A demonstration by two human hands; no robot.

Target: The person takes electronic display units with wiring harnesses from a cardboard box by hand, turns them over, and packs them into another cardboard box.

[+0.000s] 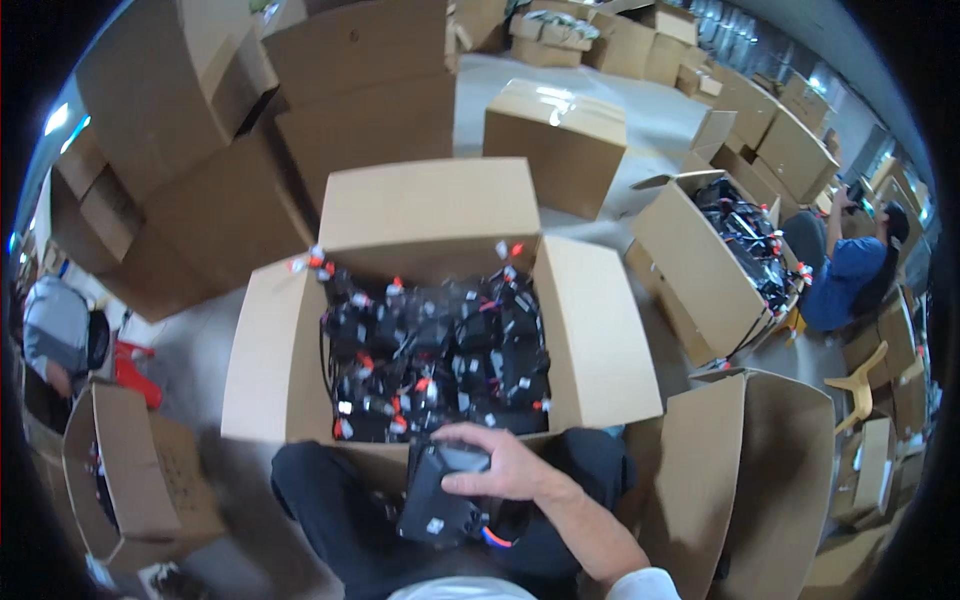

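My right hand (503,465) grips a black boxy device (428,497) over my lap, thumb on its face and fingers over its top edge. A small white label and a bit of orange and blue wire show at the lower part of the device. My left hand does not show. Just beyond my knees stands an open cardboard box (600,340) with its flaps spread outward. Inside lie many similar black devices (435,330) with dark cables and red and white connector ends.
Another open carton (690,270) of black devices stands at the right, near a person in blue (850,270). An open carton (740,470) sits beside my right knee. At the left are a smaller carton (150,480), a red stool (138,372) and another person (58,325). A closed box (550,140) stands ahead.
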